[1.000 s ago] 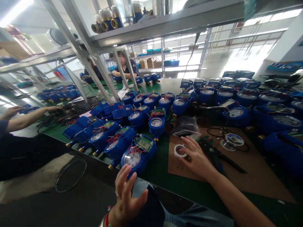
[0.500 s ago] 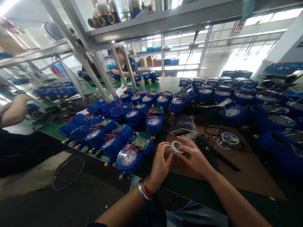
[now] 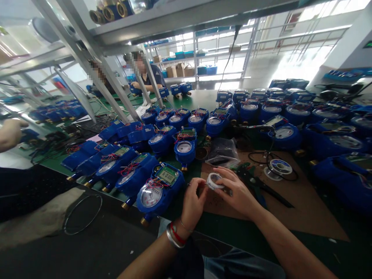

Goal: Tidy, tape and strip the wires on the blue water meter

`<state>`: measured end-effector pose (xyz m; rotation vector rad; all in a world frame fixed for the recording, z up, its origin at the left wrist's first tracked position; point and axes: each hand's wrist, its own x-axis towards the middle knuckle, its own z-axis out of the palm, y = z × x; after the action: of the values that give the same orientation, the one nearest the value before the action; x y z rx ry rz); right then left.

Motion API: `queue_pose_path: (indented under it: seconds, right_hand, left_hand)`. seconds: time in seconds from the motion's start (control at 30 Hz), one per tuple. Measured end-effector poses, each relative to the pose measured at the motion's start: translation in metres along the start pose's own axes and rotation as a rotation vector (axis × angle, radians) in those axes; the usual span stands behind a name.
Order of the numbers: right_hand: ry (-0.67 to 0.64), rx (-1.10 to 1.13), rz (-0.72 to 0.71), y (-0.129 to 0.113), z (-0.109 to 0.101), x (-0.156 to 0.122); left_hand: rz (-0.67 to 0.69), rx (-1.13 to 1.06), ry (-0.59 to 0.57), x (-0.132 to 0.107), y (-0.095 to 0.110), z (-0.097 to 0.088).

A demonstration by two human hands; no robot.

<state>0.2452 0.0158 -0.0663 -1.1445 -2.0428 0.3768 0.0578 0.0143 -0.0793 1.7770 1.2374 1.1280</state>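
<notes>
A small white ring-shaped roll, seemingly tape, is gripped in my right hand, thumb and fingers around its right side. My left hand is closed in a pinch at the roll's left edge; whether a loose end lies between the fingertips is too small to make out. Left of my hands lies a blue water meter with a round dial, a lit display and loose coloured wires. Under the roll is a brown board, with dark-handled cutters beside my right hand.
Several more blue meters stand in rows left, behind and right. A clear plastic bag and a solder wire spool lie past my hands. Metal shelving spans overhead. A co-worker sits across the bench; another person's arm shows at left.
The view has shifted slightly, so the meters sit farther left. My left fingers have drawn closer together at the roll's edge. The near meter's display shows different characters. My right hand keeps its hold.
</notes>
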Motion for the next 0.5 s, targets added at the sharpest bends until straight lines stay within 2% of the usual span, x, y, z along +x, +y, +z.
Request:
queue_pose_path:
  seconds: [0.27, 0.5]
  right_hand:
    - [-0.017, 0.024, -0.036, 0.0002, 0.0010, 0.0004]
    - [-0.007, 0.023, -0.030, 0.0016, 0.0026, -0.0008]
  left_hand:
    - [0.025, -0.014, 0.000, -0.0010, 0.0038, -0.0034]
    - [0.094, -0.006, -0.078, -0.0032, 0.0024, 0.0001]
